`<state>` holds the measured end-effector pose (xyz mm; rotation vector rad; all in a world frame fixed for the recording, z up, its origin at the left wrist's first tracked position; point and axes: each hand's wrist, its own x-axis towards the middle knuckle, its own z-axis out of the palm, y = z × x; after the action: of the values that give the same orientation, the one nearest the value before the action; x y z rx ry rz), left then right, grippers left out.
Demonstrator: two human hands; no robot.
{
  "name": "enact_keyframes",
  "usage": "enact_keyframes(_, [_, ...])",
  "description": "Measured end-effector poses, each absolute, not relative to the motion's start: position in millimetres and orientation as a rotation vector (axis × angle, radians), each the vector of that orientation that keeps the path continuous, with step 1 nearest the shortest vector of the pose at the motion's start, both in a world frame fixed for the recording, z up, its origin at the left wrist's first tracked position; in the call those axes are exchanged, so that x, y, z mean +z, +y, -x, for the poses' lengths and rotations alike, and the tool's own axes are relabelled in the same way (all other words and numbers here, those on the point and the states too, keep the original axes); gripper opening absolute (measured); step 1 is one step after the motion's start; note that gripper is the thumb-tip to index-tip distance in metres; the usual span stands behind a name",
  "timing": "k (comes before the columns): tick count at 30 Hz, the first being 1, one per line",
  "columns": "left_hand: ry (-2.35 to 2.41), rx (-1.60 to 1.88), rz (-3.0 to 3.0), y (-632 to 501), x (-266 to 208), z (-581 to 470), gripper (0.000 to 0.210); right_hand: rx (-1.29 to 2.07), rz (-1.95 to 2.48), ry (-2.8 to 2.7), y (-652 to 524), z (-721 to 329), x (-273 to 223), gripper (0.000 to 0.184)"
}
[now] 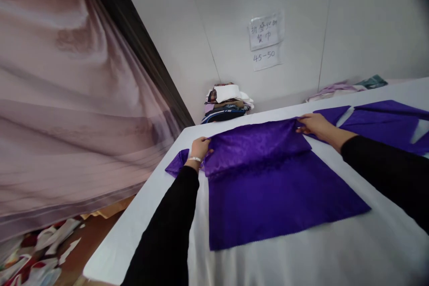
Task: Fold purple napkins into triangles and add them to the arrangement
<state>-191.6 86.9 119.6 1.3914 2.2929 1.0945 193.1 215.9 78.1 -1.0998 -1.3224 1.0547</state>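
A purple cloth napkin (264, 201) is spread on the white table, its near part lying flat and its far part lifted and partly folded over. My left hand (201, 147), with a pale bracelet at the wrist, pinches the napkin's far left corner. The far right corner is gripped between the fingertips of my right hand (311, 126). Between both hands the far edge is stretched, raised a little off the table. Just left of my left hand lies a small folded purple cloth (177, 163). More purple cloths (385, 123) lie beyond my right forearm.
A stack of folded fabrics (228, 103) stands at the table's back against the wall. Crumpled pink and green cloths (348, 88) lie back right. A pinkish curtain (67, 89) hangs left of the white table (134, 219). Paper signs (266, 40) are on the wall; cloth pieces (40, 250) litter the floor.
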Motion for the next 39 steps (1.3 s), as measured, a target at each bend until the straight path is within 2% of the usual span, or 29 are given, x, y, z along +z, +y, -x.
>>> enact_keyframes(3, [2.251, 1.218, -1.311, 116, 110, 190, 0.026, 1.147, 1.057, -1.308, 223, -173, 76, 0.020])
enact_keyframes(7, [2.188, 1.304, -1.328, 111, 90, 185, 0.039, 1.168, 1.042, -1.324, 203, -165, 61, 0.052])
enact_keyframes(9, [2.168, 1.281, -1.374, 90, 79, 183, 0.044, 1.126, 1.102, -1.459, 181, -171, 48, 0.058])
enact_keyframes(14, [2.156, 1.195, -1.538, 6, 47, 180, 0.034, 0.854, 1.043, -2.084, 108, -211, 11, 0.032])
enact_keyframes(19, [2.176, 0.985, -1.874, -87, 21, 175, 0.028, 0.616, 1.048, -2.288, 59, -276, -18, 0.032])
enact_keyframes(24, [1.999, 0.749, -2.154, -154, 18, 165, 0.039, 0.512, 1.017, -2.384, 36, -325, -34, 0.040])
enact_keyframes(28, [1.960, 0.659, -2.222, -170, 22, 158, 0.042, 0.448, 1.003, -2.530, 28, -328, -31, 0.038])
enact_keyframes(34, [1.990, 0.821, -2.227, -148, 16, 146, 0.017, 0.349, 1.006, -2.548, 47, -307, -28, 0.035])
enact_keyframes(39, [2.003, 0.892, -2.146, -137, 21, 132, 0.013, 0.346, 1.019, -2.446, 52, -300, -15, 0.027])
